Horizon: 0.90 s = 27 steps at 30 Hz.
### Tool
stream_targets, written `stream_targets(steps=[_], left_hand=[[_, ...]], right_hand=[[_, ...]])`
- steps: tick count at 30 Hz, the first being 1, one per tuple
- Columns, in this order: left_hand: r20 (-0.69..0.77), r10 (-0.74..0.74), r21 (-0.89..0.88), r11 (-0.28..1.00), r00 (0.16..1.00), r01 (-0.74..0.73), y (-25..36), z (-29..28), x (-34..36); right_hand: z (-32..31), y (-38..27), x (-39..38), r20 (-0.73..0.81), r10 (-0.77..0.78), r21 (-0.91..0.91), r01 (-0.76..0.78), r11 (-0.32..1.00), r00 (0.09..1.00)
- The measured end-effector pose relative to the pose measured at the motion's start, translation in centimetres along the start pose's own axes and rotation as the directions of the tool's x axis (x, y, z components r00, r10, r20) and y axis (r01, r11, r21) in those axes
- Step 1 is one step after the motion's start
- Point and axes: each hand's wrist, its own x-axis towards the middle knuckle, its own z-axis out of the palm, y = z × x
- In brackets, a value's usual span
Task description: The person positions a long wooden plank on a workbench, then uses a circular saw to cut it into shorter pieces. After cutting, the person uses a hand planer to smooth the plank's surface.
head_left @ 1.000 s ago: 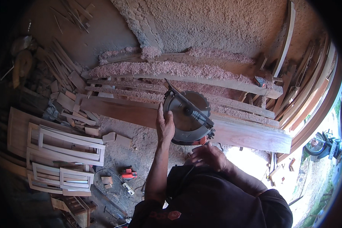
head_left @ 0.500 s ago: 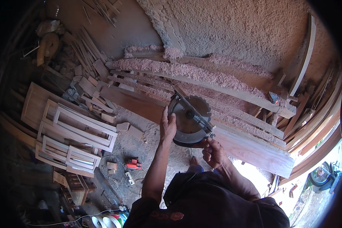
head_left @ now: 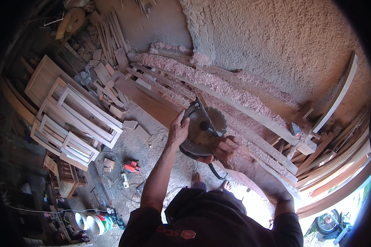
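A circular saw [head_left: 196,142] is held up in front of me, its round toothed blade [head_left: 218,120] and metal base facing up toward the view. My left hand [head_left: 178,131] grips the saw's left side, thumb and fingers closed at its edge. On the other side my right hand [head_left: 233,153] has its fingers curled over the base near the blade, hiding part of it. Red and black parts of the saw's body show beneath. Under the saw runs a long reddish-brown plank [head_left: 150,103], partly covered by the tool and my hands.
Beams with pinkish shavings [head_left: 235,99] lie along the rough wall. Light wooden frames [head_left: 76,119] rest at the left, beside offcuts [head_left: 103,74]. A red tool [head_left: 132,166] and a white power strip [head_left: 125,180] lie on the floor with cables. Buckets [head_left: 97,223] stand lower left.
My right hand has moved up from the base's lower corner onto the base beside the blade. The saw has tilted a little, showing more of its red body. The whole view has turned slightly.
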Motion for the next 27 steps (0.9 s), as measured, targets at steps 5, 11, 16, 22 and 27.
stream_targets(steps=[5, 11, 16, 22, 27], left_hand=[[0.036, -0.007, -0.025, 1.000, 0.999, 0.008, -0.2, -0.5, 0.7], [0.077, 0.038, -0.021, 0.999, 0.996, -0.037, -0.9, -0.5, 1.1], [0.098, 0.067, -0.003, 0.998, 0.993, -0.067, -0.7, -0.8, 1.2], [0.151, 0.047, -0.039, 0.998, 0.987, -0.041, -0.2, -1.1, 1.9], [0.160, 0.071, -0.060, 0.996, 0.985, -0.062, -0.1, -1.0, 2.2]], right_hand=[[1.1, 2.1, 0.8, -0.018, -0.174, 0.077, 0.175, 0.982, 0.985], [1.4, 2.7, -0.2, -0.051, -0.264, 0.001, 0.265, 0.964, 0.963], [1.5, 4.3, -0.2, 0.035, -0.400, -0.010, 0.400, 0.916, 0.916], [0.8, 5.4, 0.2, 0.139, -0.468, -0.044, 0.478, 0.878, 0.873], [0.6, 5.6, 0.7, 0.121, -0.485, -0.019, 0.490, 0.871, 0.866]])
